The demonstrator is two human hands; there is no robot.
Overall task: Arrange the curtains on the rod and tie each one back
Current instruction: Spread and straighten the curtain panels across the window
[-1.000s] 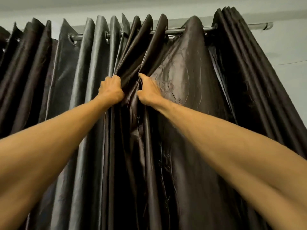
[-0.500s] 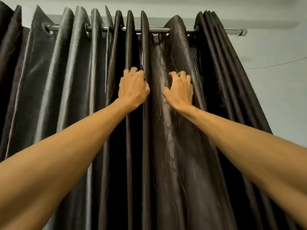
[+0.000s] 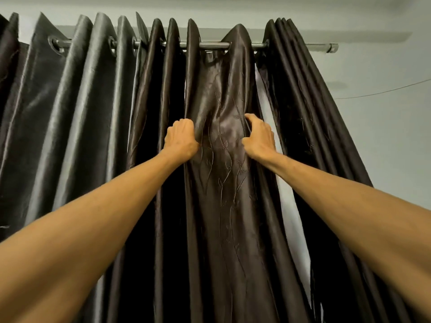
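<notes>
Brown curtain (image 3: pixel 224 206): hangs from the rod at the centre and right, in deep folds; lies wider between the two grips than half a second ago, so is probably still in the spreading step, with no tying back begun.
Grey curtain (image 3: pixel 77 101): hangs on the same rod at the left, just beside the brown one; untouched.
Rod (image 3: pixel 214 45): runs across the top through the eyelets (image 3: pixel 54 45); bare at its right end.
Pale strip (image 3: pixel 289 213): shows beside the right edge of the front fold (image 3: pixel 221 101), where the cloth opens; cannot tell if wall or lining.
Left grip (image 3: pixel 180 138): fingers curled into the left edge of the front fold, pinching the cloth; sits a little lower than before.
Right grip (image 3: pixel 258 138): fingers hooked round the right edge of the same fold, holding it; has moved away from the left one.
Hidden: fingertips of both grips buried in cloth; lower hems cut off; left end of the rod covered; no tie-back band in sight.
</notes>
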